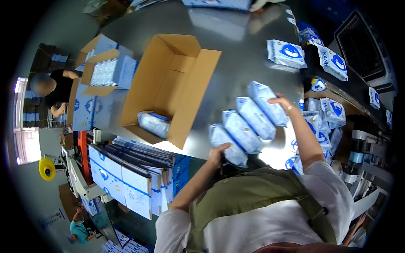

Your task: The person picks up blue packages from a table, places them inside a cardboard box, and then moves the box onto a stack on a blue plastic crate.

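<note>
Between my two hands stands a row of several soft blue-and-white plastic packs (252, 117), side by side on their edges over the metal table (228, 80). My left hand (217, 155) presses on the near-left end pack. At the far-right end, my right hand (282, 102) grips the last pack, so the row is squeezed between them. To the left, an open brown cardboard box (196, 90) stands with its flaps spread. One similar pack (153, 125) lies in its near end. A loose pack (287, 54) lies flat at the table's far right.
More packs (333, 63) lie on a dark conveyor (356, 80) at the right, with others heaped below it (322, 122). Left are a filled open carton (104, 72) and a stack of flattened cartons (126, 173). Another person (55, 90) stands beyond the cartons.
</note>
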`<state>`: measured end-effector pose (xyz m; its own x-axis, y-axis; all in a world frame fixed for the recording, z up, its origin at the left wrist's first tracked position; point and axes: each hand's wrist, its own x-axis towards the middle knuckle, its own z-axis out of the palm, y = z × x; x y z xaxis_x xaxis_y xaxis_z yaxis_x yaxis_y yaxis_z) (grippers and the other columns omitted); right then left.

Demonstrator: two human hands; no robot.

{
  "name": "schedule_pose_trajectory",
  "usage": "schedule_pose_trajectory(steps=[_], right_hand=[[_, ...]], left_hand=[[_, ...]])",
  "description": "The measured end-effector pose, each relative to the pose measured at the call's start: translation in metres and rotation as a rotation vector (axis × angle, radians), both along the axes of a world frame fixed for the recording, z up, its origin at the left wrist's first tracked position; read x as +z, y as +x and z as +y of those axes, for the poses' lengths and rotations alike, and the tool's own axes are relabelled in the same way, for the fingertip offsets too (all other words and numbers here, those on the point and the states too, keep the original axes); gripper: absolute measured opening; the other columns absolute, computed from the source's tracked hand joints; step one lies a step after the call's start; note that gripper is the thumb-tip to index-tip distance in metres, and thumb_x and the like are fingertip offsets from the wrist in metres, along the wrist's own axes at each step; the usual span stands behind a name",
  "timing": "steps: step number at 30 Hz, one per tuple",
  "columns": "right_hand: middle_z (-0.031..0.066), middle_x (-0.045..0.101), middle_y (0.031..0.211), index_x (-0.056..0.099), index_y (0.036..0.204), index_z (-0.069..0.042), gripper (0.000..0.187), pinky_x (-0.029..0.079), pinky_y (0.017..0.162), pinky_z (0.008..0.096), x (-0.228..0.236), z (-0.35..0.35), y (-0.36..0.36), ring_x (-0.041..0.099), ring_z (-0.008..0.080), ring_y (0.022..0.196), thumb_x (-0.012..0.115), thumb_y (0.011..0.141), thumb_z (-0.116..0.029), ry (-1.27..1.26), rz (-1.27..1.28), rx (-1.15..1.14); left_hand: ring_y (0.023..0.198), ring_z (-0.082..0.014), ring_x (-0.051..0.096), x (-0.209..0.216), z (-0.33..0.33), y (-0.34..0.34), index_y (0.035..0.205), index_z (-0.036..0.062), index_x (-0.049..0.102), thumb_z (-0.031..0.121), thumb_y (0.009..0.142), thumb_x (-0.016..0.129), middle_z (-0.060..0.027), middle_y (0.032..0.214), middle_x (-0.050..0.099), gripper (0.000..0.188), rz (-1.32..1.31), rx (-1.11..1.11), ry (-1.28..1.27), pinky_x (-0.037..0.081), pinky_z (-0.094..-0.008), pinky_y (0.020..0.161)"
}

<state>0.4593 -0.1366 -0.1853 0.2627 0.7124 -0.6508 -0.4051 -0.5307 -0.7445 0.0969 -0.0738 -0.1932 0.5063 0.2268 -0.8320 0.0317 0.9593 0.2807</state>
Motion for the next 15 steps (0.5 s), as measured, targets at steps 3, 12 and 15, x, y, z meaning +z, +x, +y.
schedule_pose_trajectory(steps=[3, 12, 15], right_hand=[[0.0135, 0.062, 0.103, 0.053, 0.119, 0.002, 0.064, 0.047, 0.085, 0.0327, -0.004, -0.027, 0.018, 0.062, 0.0247, 0.090, 0.071, 0.062, -0.019, 0.091, -0.066, -0.160], [0.0156, 0.057, 0.115, 0.042, 0.128, 0.000, 0.072, 0.045, 0.093, 0.0370, 0.202, 0.086, 0.002, 0.057, 0.0277, 0.103, 0.065, 0.067, -0.030, 0.854, -0.225, -0.218], [0.0134, 0.059, 0.108, 0.049, 0.121, -0.003, 0.061, 0.047, 0.083, 0.0327, 0.227, 0.175, -0.019, 0.059, 0.0232, 0.093, 0.066, 0.070, -0.033, 0.939, -0.494, -0.108]], left_hand=[[0.094, -0.0284, 0.060, 0.032, 0.005, 0.013, 0.118, -0.0059, 0.048, 0.008, 0.067, 0.074, -0.0169, 0.106, 0.061, 0.059, -0.065, 0.019, 0.295, 0.047, -0.0389, 0.085], [0.110, -0.0246, 0.049, 0.146, 0.114, -0.025, 0.127, -0.0057, 0.038, 0.025, 0.067, 0.079, -0.0197, 0.122, 0.049, 0.079, -0.275, 0.271, 1.292, 0.038, -0.0354, 0.095], [0.110, -0.0263, 0.050, 0.146, 0.157, -0.040, 0.126, -0.0059, 0.037, 0.022, 0.070, 0.075, -0.0207, 0.123, 0.049, 0.073, -0.278, 0.449, 1.350, 0.037, -0.0359, 0.096]])
